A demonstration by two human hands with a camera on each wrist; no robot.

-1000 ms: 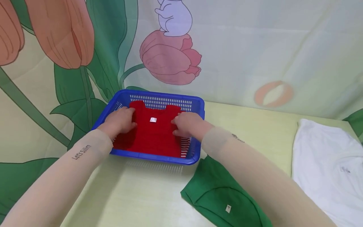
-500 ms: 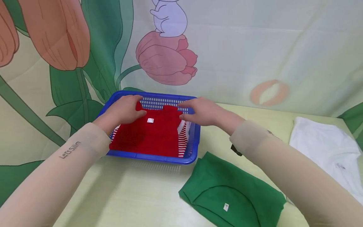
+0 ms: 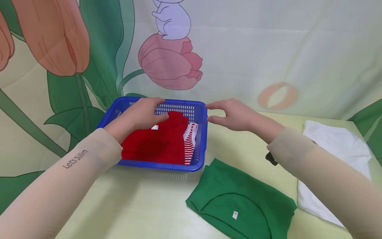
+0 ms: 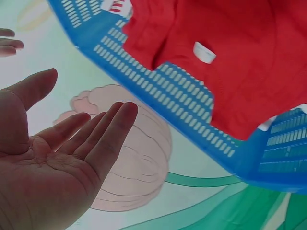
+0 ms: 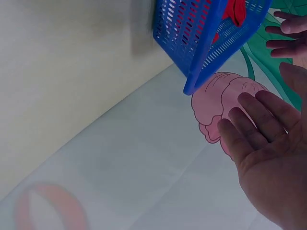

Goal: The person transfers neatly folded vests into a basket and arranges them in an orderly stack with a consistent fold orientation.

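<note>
A folded red garment (image 3: 161, 142) with a small white tag lies in the blue plastic basket (image 3: 167, 166). Under its right edge a red-and-white striped cloth (image 3: 189, 142) shows. My left hand (image 3: 140, 113) hovers above the basket with nothing in it; the left wrist view has its fingers (image 4: 103, 139) straight and apart from the red cloth. Just beyond the basket's right rim is my right hand (image 3: 234, 114), its fingers loosely extended and holding nothing. In front of the basket, on the table, rests a folded green T-shirt (image 3: 247, 199) with a white tag at the neck.
A white T-shirt (image 3: 334, 146) lies at the right side of the pale yellow table (image 3: 119, 205), partly covered by my right forearm. Behind the basket hangs a printed curtain (image 3: 232, 49) with tulips. A small dark object (image 3: 271, 159) shows beside the right sleeve.
Both hands have come off the red garment and risen. The right hand has moved rightward past the basket rim, uncovering the striped cloth; the left has shifted slightly right over the basket.
</note>
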